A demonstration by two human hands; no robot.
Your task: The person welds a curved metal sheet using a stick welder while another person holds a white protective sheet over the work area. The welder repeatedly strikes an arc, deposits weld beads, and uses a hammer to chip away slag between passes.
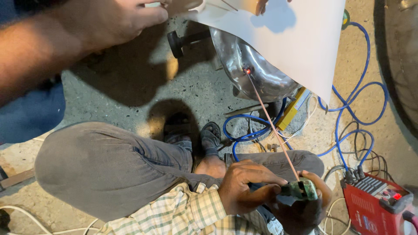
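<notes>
Both hands are seen low in the head view, closed together around a green electrode holder [299, 190]. The left hand [244, 187] is wrapped over it from the near side, fingers curled shut on the grip. The right hand [311, 198] is cupped beneath and behind, mostly hidden, but it appears closed on the same holder.

A thin welding rod [272, 124] is clamped in the holder. Its long axis runs up and away from the fingers, slanting leftward, to a glowing red tip [248, 71] touching the inner wall of a shiny steel bowl [257, 69]. The bowl lies well apart from both hands, beyond the bent knees.

A white sheet [296, 39] is held over the bowl by another person's hand [117, 17]. Blue cable [352, 109] loops on the concrete; a red welding unit [374, 204] sits at right.
</notes>
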